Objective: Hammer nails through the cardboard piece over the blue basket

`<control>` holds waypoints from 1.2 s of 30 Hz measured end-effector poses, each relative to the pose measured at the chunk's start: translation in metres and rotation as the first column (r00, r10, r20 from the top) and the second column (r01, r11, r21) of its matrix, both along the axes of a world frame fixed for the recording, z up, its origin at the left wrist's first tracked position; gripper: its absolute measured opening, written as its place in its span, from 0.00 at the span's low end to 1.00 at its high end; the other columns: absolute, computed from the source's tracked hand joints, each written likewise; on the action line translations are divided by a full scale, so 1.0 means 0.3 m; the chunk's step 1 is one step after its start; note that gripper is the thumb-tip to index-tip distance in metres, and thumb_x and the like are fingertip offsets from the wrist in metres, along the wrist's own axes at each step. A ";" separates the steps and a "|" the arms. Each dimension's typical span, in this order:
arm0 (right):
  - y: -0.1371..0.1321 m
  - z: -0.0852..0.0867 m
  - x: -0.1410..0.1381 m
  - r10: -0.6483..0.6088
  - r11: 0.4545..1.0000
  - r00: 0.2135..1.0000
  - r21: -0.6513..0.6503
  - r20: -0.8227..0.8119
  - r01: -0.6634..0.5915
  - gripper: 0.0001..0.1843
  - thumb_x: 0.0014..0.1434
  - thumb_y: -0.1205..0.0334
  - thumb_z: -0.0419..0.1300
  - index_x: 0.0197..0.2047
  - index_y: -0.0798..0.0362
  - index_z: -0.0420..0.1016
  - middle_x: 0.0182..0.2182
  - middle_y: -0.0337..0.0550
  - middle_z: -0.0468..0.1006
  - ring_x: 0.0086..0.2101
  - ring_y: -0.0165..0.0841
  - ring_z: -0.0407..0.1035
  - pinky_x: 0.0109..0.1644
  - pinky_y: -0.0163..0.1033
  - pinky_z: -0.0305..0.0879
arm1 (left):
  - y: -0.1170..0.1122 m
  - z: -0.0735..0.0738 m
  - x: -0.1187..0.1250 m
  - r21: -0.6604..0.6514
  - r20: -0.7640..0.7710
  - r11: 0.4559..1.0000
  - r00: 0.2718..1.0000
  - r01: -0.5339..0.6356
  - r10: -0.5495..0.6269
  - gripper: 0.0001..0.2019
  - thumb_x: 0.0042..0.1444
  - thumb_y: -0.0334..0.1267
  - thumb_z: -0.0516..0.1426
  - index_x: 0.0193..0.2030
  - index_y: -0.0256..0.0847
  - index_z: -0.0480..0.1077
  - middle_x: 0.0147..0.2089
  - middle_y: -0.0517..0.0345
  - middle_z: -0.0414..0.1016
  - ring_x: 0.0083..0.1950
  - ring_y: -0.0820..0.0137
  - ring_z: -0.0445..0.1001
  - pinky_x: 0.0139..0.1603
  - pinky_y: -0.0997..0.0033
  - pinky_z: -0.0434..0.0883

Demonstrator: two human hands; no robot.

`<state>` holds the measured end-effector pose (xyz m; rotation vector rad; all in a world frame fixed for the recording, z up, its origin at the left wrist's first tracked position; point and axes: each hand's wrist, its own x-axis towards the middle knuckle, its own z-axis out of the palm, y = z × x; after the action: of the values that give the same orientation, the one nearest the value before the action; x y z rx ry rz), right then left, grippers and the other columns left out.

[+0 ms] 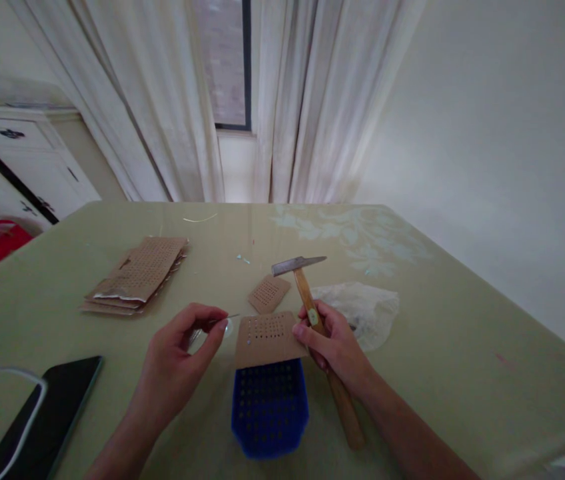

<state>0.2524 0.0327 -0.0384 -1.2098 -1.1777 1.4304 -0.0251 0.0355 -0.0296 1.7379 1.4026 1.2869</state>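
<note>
My left hand [182,347] pinches a thin, needle-like metal pin [233,315] between thumb and fingertips, its point towards the cardboard. My right hand [335,343] is closed around the wooden handle of a hammer [305,287], whose metal head points up and away. The thumb of that hand also presses on the right edge of a cardboard piece [262,343] with rows of punched holes. This piece lies across the far end of a blue perforated plastic basket [270,417]. A smaller punched cardboard piece [269,294] lies just beyond it.
At the left is a stack of punched cardboard sheets [137,277]. A dark tablet or phone [42,420] with a white cable [37,393] lies at the near left. Behind my right hand sits a clear plastic bag [375,310]. Small scraps [243,259] dot the table [452,347].
</note>
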 end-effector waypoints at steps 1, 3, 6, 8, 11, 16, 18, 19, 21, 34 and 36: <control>0.001 -0.003 -0.002 -0.001 1.000 1.000 -0.012 0.002 0.001 0.25 0.57 0.45 0.76 0.44 0.50 0.70 0.28 0.30 0.73 0.14 0.17 0.56 0.14 0.25 0.49 | -0.006 0.002 0.008 -0.002 0.074 1.000 0.997 0.025 -0.025 0.08 0.63 0.45 0.67 0.41 0.44 0.81 0.37 0.58 0.83 0.39 0.65 0.81 0.42 0.69 0.77; 0.002 -0.008 -0.008 0.004 1.000 1.000 -0.027 0.004 -0.003 0.26 0.55 0.46 0.77 0.44 0.51 0.71 0.30 0.31 0.74 0.14 0.18 0.57 0.13 0.26 0.50 | -0.014 -0.001 0.021 -0.014 0.207 0.998 0.977 0.061 -0.056 0.06 0.61 0.42 0.69 0.41 0.44 0.83 0.37 0.59 0.83 0.38 0.67 0.81 0.41 0.72 0.78; 0.002 -0.010 -0.015 0.016 1.000 1.000 -0.026 0.012 -0.015 0.25 0.55 0.46 0.77 0.44 0.50 0.71 0.30 0.30 0.73 0.15 0.18 0.57 0.13 0.26 0.52 | -0.018 -0.014 0.037 -0.013 0.334 0.994 0.938 0.108 -0.097 0.05 0.63 0.42 0.69 0.40 0.46 0.84 0.41 0.58 0.84 0.43 0.69 0.82 0.43 0.75 0.78; -0.001 -0.007 -0.018 0.011 1.000 1.000 -0.018 0.024 -0.010 0.24 0.56 0.46 0.77 0.44 0.51 0.72 0.30 0.30 0.72 0.16 0.18 0.57 0.13 0.25 0.53 | -0.019 -0.022 0.048 -0.016 0.353 0.993 0.930 0.117 -0.104 0.06 0.66 0.44 0.67 0.41 0.46 0.84 0.46 0.57 0.86 0.49 0.67 0.83 0.50 0.74 0.79; -0.005 -0.004 -0.019 -0.001 1.000 0.999 -0.003 0.041 0.001 0.24 0.57 0.47 0.76 0.44 0.51 0.71 0.30 0.30 0.72 0.16 0.18 0.58 0.14 0.25 0.55 | -0.019 -0.032 0.062 -0.033 0.296 0.992 0.950 0.118 -0.103 0.08 0.69 0.45 0.64 0.47 0.47 0.84 0.48 0.56 0.88 0.52 0.65 0.84 0.56 0.69 0.79; -0.004 -0.012 -0.021 0.008 1.000 0.999 -0.003 0.037 -0.008 0.24 0.57 0.47 0.76 0.44 0.51 0.71 0.30 0.30 0.72 0.16 0.18 0.57 0.14 0.25 0.55 | -0.021 -0.051 0.074 0.051 0.188 0.984 0.966 0.170 -0.177 0.15 0.73 0.39 0.60 0.63 0.54 0.80 0.44 0.60 0.85 0.47 0.69 0.82 0.53 0.72 0.78; -0.003 -0.015 -0.022 0.008 1.000 0.999 -0.004 0.033 -0.008 0.24 0.57 0.47 0.76 0.44 0.50 0.71 0.30 0.29 0.71 0.16 0.18 0.57 0.13 0.25 0.55 | -0.021 -0.053 0.077 0.084 0.142 0.975 0.966 0.207 -0.217 0.17 0.73 0.37 0.59 0.64 0.56 0.79 0.45 0.60 0.83 0.47 0.70 0.81 0.51 0.74 0.77; -0.003 -0.016 -0.022 0.008 1.000 0.999 -0.004 0.034 -0.007 0.24 0.57 0.47 0.76 0.44 0.50 0.71 0.30 0.29 0.71 0.16 0.18 0.57 0.13 0.25 0.55 | -0.020 -0.053 0.078 0.093 0.122 0.970 0.964 0.224 -0.235 0.17 0.74 0.36 0.58 0.64 0.56 0.79 0.45 0.60 0.83 0.47 0.70 0.81 0.50 0.74 0.77; -0.005 -0.015 -0.023 0.006 1.000 0.999 0.001 0.040 -0.006 0.24 0.57 0.47 0.76 0.45 0.50 0.71 0.30 0.29 0.71 0.16 0.18 0.57 0.13 0.24 0.55 | -0.020 -0.050 0.080 0.110 0.097 0.963 0.962 0.245 -0.256 0.18 0.74 0.35 0.58 0.64 0.56 0.79 0.45 0.59 0.82 0.46 0.70 0.80 0.48 0.74 0.77; -0.009 -0.003 -0.029 0.019 1.000 0.999 0.005 0.040 -0.019 0.25 0.57 0.45 0.76 0.44 0.50 0.70 0.29 0.29 0.71 0.16 0.18 0.57 0.14 0.25 0.55 | -0.026 -0.045 0.092 0.107 0.035 0.962 0.966 0.250 -0.255 0.19 0.74 0.35 0.57 0.66 0.59 0.78 0.45 0.59 0.82 0.46 0.69 0.80 0.47 0.73 0.76; -0.010 -0.002 -0.030 0.021 1.000 0.999 0.010 0.026 -0.021 0.25 0.57 0.45 0.76 0.43 0.50 0.70 0.28 0.28 0.70 0.15 0.18 0.57 0.14 0.25 0.54 | -0.028 -0.040 0.094 0.120 0.017 0.961 0.967 0.249 -0.253 0.19 0.74 0.35 0.57 0.65 0.59 0.78 0.45 0.59 0.82 0.45 0.69 0.80 0.47 0.73 0.76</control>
<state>0.2432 0.0298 -0.0389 -1.2160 -1.2170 1.4264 0.0032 0.0272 -0.0416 1.8943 1.0660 1.2712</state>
